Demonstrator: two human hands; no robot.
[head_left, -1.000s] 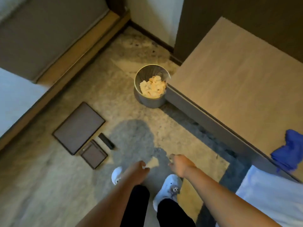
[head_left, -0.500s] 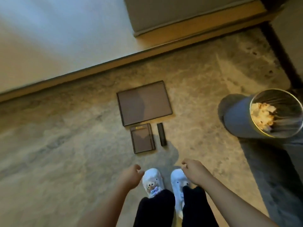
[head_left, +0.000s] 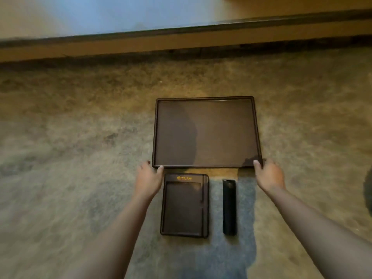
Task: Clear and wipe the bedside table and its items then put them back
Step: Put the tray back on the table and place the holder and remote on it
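A large dark brown tray [head_left: 207, 98] lies flat on the carpet in the middle of the view. My left hand [head_left: 149, 177] grips its near left corner, thumb on the rim. My right hand [head_left: 268, 174] grips its near right corner the same way. Just in front of the tray lie a smaller dark tray [head_left: 184, 206] with a gold logo and, to its right, a black remote control [head_left: 229, 207]. Both are between my forearms and untouched.
A bed's wooden base [head_left: 181, 44] runs across the top of the view, with white bedding [head_left: 90, 15] above it. Mottled beige carpet [head_left: 70, 137] surrounds the items. A dark rounded shape [head_left: 368, 186] shows at the right edge.
I have bent down toward the floor items. Both hands went from hanging near my shoes to gripping the large tray's near corners. The bin and my shoes have left the view.
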